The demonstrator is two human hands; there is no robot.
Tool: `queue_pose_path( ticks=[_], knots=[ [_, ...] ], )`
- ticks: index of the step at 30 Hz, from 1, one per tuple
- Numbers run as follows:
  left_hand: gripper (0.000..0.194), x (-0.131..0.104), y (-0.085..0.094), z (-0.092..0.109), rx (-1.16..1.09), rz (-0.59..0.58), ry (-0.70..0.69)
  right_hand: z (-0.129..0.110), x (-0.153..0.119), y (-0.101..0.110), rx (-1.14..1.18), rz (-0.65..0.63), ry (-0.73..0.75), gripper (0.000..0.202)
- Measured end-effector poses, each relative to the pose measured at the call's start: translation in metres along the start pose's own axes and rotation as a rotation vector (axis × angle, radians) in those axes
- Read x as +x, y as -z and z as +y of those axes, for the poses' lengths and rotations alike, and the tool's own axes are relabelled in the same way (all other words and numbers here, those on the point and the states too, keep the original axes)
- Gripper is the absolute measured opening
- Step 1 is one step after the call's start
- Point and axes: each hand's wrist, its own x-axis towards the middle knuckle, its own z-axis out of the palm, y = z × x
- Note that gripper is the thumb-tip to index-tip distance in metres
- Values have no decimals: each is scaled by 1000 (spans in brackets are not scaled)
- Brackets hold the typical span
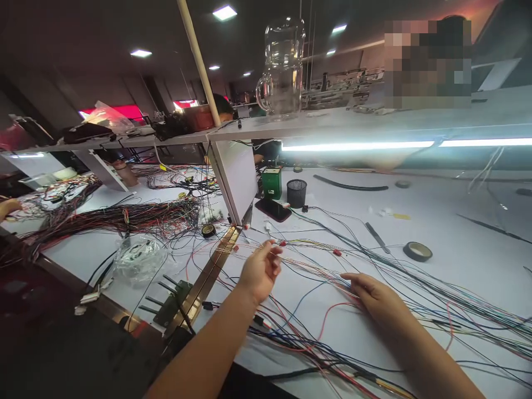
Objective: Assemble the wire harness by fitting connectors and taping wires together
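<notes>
Thin wires in several colours point(307, 268) run across the white table between my two hands. My left hand point(261, 270) is above the table with its fingers curled, close to a small red connector point(283, 244); what its fingertips hold, if anything, is too small to tell. To the right, my right hand point(368, 291) has thumb and fingers pressed together at the wire strands. Another red connector point(337, 252) lies on the wires between the hands. Below them, a darker wire bundle point(299, 343) crosses the table near my body.
A black tape roll point(418, 251), a mesh cup point(296, 193), a phone point(273, 210) and a green box point(271, 184) stand or lie beyond the wires. A glass jar point(285, 66) is on the shelf point(332, 126). At left are a plastic bag point(140, 257) and a green block with rods point(172, 303).
</notes>
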Motion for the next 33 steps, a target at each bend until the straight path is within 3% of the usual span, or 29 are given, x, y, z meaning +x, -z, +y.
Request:
queue_pose_path(
  ticks=[3,6,14,17,19,22,26,29,33],
  knots=[
    [27,8,23,25,58,41,-159,5,2,-2,-43,1,-7,37],
    [28,8,34,28,124,27,-197,7,3,-3,-65,-32,-18,38],
    [23,-1,41,41,74,57,-258,-4,-2,1,-99,-32,-56,38],
    [20,-18,45,51,123,-10,-255,-13,-5,8,-63,-7,-54,38],
    [20,-34,53,58,186,-100,-211,-20,-8,13,-31,21,-58,38],
    [26,-60,74,65,316,-303,-10,-29,-11,19,-35,30,-83,42],
    [34,-88,98,65,542,-490,209,-35,-4,23,-205,-15,-73,51],
    [31,-101,101,59,648,-469,235,-44,10,22,-383,-18,-2,42],
    [35,-115,91,46,591,-330,164,-88,9,1,-484,183,218,38]
  ],
)
